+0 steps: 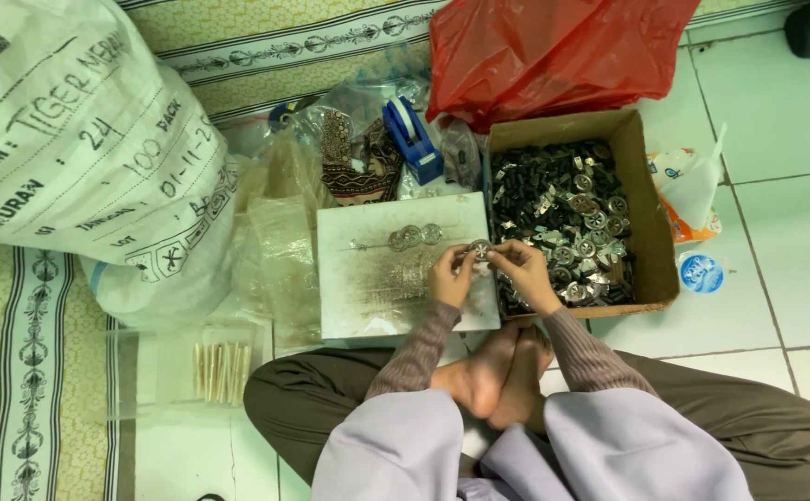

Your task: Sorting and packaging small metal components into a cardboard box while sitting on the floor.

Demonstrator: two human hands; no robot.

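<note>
1. Holding a small round metal disc between them, the left hand and right hand have their fingers pinched together on it.
2. At 6 o'clock of the disc lies a white board.
3. At 3 o'clock sits a cardboard box of metal parts.
4. At 12 o'clock stands a blue tape dispenser.
</note>
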